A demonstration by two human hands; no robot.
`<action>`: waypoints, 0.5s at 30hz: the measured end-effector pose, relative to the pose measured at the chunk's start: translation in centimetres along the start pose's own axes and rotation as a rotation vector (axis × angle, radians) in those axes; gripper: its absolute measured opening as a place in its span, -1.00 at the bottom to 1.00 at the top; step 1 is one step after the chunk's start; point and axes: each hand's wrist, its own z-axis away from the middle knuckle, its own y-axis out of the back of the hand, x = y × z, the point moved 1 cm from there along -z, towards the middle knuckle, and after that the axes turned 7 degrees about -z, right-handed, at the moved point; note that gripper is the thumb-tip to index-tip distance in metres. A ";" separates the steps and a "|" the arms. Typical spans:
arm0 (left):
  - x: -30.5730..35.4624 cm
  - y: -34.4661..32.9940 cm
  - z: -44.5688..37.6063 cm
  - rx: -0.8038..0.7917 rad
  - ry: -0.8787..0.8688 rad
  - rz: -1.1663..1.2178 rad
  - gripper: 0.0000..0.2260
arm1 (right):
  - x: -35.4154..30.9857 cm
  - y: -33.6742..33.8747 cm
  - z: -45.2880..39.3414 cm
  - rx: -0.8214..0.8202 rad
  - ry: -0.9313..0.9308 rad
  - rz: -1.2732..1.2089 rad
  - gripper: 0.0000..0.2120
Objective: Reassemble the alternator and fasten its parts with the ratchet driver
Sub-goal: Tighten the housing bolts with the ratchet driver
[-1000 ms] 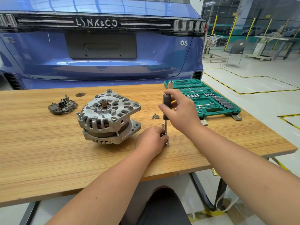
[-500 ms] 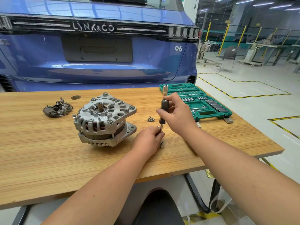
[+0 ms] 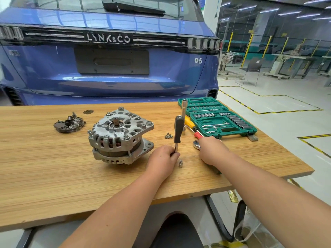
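Right hand (image 3: 213, 151) is off the driver (image 3: 178, 130) handle now, down on the table (image 3: 53, 176) over the ratchet (image 3: 197, 144). I see the left hand (image 3: 162, 160) alone holding the driver upright by its shaft. Small socket (image 3: 180, 163) now exposed beside it.

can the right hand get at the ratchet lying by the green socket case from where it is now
Probably yes. The right hand already lies over the ratchet, whose head shows just left of the fingers, and nothing stands between them. The left hand holds the driver upright, off to the side.
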 end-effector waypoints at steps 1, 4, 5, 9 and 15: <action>0.0 0.1 0.3 -0.004 0.002 0.004 -0.79 | 0.1 -0.3 -0.2 0.006 0.000 0.005 -0.78; -0.3 0.7 1.2 -0.008 0.019 -0.010 -0.79 | 0.3 -0.4 -0.4 0.019 -0.036 -0.064 -0.63; -0.4 0.8 1.5 -0.004 0.021 -0.016 -0.79 | 0.3 -0.3 -0.3 0.018 -0.058 -0.113 -0.59; -0.6 1.1 2.2 0.015 0.054 -0.021 -0.78 | -0.4 2.0 0.8 -0.059 -0.025 -0.375 -0.64; -1.0 1.4 3.1 0.060 0.083 -0.027 -0.71 | -3.1 8.3 4.1 -0.085 0.255 -0.779 -0.63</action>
